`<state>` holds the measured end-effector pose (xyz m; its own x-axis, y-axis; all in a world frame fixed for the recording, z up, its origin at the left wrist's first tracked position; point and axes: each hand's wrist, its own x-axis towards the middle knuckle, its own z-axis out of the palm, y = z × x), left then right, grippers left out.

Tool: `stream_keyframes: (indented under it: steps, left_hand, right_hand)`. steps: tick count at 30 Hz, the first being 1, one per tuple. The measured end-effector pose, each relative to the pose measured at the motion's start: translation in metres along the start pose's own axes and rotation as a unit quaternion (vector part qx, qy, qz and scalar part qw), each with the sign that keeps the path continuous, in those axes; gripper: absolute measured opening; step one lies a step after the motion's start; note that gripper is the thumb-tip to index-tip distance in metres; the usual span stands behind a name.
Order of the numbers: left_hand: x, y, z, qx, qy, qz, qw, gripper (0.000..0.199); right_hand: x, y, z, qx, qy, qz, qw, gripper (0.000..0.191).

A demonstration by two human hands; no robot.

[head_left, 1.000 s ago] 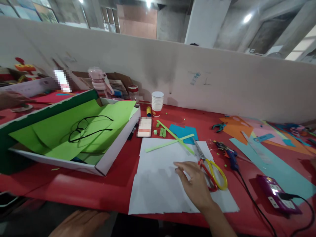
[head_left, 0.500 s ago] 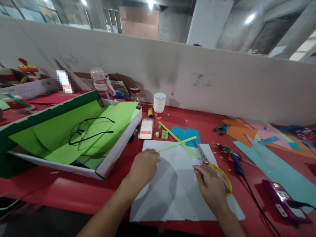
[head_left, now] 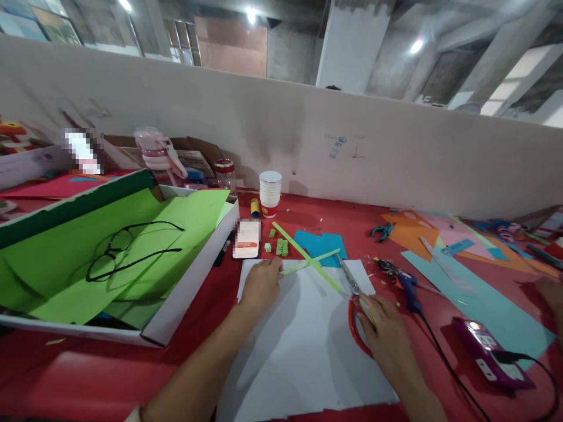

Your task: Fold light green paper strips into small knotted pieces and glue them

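My left hand (head_left: 263,284) rests on the white paper sheets (head_left: 303,351), its closed fingers on the near end of a pale green paper strip (head_left: 314,259). A brighter green strip (head_left: 308,258) crosses it. My right hand (head_left: 387,325) is closed around the handles of the scissors (head_left: 350,278), one loop red and one yellow, with the blades pointing away from me toward the strips. Blue paper (head_left: 323,245) lies behind the blade tips. Small folded green paper pieces (head_left: 282,248) sit just beyond the sheets.
An open box (head_left: 193,275) with green paper and eyeglasses (head_left: 116,255) stands left. A phone (head_left: 247,239) and stacked paper cups (head_left: 270,193) are ahead. Right are a glue gun (head_left: 409,290), pliers (head_left: 382,232), a purple corded device (head_left: 492,354) and another person's hand (head_left: 549,296).
My right hand has taken hold of the scissors; their red loop now shows. The left hand stays at the strip. The view has turned right, bringing another person's hand into the right edge.
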<state>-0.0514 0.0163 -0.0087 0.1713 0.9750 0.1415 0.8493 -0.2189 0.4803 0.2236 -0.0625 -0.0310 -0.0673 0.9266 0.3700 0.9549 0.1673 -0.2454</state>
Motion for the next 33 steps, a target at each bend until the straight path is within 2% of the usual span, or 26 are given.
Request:
stream_keyframes:
  steps: [4,7,9,13,17,19,22,24,25,26,28,30,31,33]
  left_hand:
    - [0.000,0.002,0.001,-0.071,0.006,0.035,0.997,0.025]
    - [0.000,0.003,0.002,-0.078,0.014,0.051,0.996,0.027]
    - [0.000,0.002,0.002,-0.077,0.023,0.049,0.996,0.028]
    - [0.000,0.001,0.002,-0.100,0.040,0.041,0.993,0.026]
    - [0.001,0.000,0.004,-0.153,0.094,0.045,0.983,0.022]
    - [0.001,0.000,0.003,-0.135,0.105,0.055,0.984,0.023]
    - [0.001,0.000,0.001,-0.073,0.102,0.058,0.990,0.026]
    - [0.001,0.001,0.000,-0.051,0.100,0.053,0.992,0.026]
    - [0.001,0.002,0.000,-0.048,0.103,0.051,0.992,0.025]
    - [0.001,0.003,0.000,-0.053,0.110,0.051,0.991,0.024]
    - [0.001,0.005,0.001,-0.087,0.136,0.047,0.986,0.021]
    - [0.004,0.008,0.001,-0.167,0.157,0.009,0.973,0.015]
    - [0.005,0.010,-0.001,-0.230,0.157,-0.027,0.960,0.011]
    - [0.009,0.017,-0.005,-0.378,0.146,-0.106,0.908,0.005]
  right_hand:
    - [-0.003,-0.015,-0.003,-0.057,0.002,0.018,0.998,0.029]
    - [-0.003,-0.026,-0.008,-0.109,-0.008,0.054,0.992,0.030]
    - [0.003,-0.031,-0.012,-0.108,-0.006,0.059,0.992,0.028]
    - [0.035,-0.050,-0.023,-0.032,-0.004,0.046,0.998,0.027]
    - [0.074,-0.076,-0.020,-0.026,-0.094,0.088,0.991,0.035]
    - [0.085,-0.083,-0.014,-0.006,-0.126,0.101,0.987,0.029]
    - [0.092,-0.076,-0.007,0.071,-0.107,0.121,0.984,0.021]
    - [0.094,-0.065,-0.008,0.183,-0.050,0.157,0.969,0.017]
    - [0.096,-0.060,-0.010,0.261,-0.004,0.179,0.948,0.014]
    - [0.098,-0.056,-0.013,0.351,0.047,0.202,0.913,0.012]
    - [0.104,-0.052,-0.019,0.532,0.110,0.236,0.806,0.012]
    - [0.109,-0.056,-0.022,0.660,0.113,0.245,0.702,0.015]
    - [0.111,-0.061,-0.022,0.695,0.094,0.245,0.670,0.017]
    - [0.111,-0.072,-0.018,0.723,0.053,0.254,0.640,0.019]
